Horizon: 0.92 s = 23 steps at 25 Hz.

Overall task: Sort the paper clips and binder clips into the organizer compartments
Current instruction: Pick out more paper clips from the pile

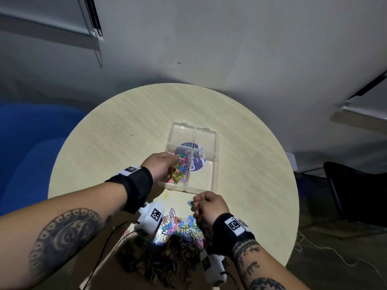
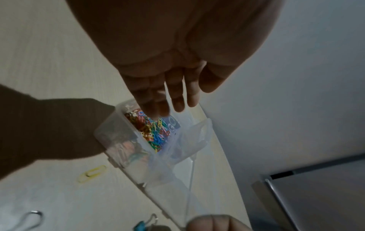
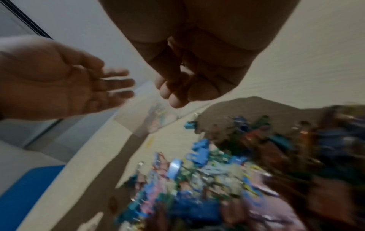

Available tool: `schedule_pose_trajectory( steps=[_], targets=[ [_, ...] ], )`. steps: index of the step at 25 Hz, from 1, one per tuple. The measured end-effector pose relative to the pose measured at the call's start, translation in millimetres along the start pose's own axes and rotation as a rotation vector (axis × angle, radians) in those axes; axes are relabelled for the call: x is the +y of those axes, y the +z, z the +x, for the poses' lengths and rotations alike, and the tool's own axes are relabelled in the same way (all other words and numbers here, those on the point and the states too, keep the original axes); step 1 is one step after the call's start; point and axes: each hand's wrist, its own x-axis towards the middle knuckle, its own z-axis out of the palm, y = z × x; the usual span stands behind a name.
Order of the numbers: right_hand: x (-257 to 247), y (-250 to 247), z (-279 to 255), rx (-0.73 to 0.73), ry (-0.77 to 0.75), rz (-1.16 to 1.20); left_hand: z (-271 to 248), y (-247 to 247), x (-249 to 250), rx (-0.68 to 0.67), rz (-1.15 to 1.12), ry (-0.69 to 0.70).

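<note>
A clear organizer (image 1: 214,176) with several compartments sits mid-table. Its near-left compartment holds coloured paper clips (image 1: 180,170). My left hand (image 1: 173,162) hovers over that compartment with straight fingers (image 2: 177,103) and holds nothing above the paper clips (image 2: 154,132) and the organizer wall (image 2: 106,129). My right hand (image 1: 196,204) is curled just in front of the organizer, above the mixed pile of clips (image 1: 178,229). In the right wrist view its fingers (image 3: 173,96) fold into the palm, with a small bit of wire showing between them. A blue binder clip (image 1: 190,203) lies beside it.
A lone yellow paper clip (image 1: 166,195) lies on the table near the organizer's front left corner. The round table's (image 1: 104,126) far and right parts are bare wood. A blue seat (image 1: 31,143) stands to the left and a black chair (image 1: 356,189) to the right.
</note>
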Motion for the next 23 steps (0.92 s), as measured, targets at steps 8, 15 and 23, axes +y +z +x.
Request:
schedule_pose_trajectory(
  steps=[8,15,23],
  targets=[
    [48.9,-44.6,1.5,0.148,-0.018,-0.683,-27.9,-10.1,-75.5,-0.124,0.968,0.049],
    [60.1,-20.3,1.5,-0.047,-0.136,-0.953,-7.3,17.2,-94.0,-0.124,1.397,0.214],
    [57.5,4.4,-2.0,-0.130,-0.223,-0.724,-18.8,15.3,-92.2,-0.072,1.392,0.181]
  ],
)
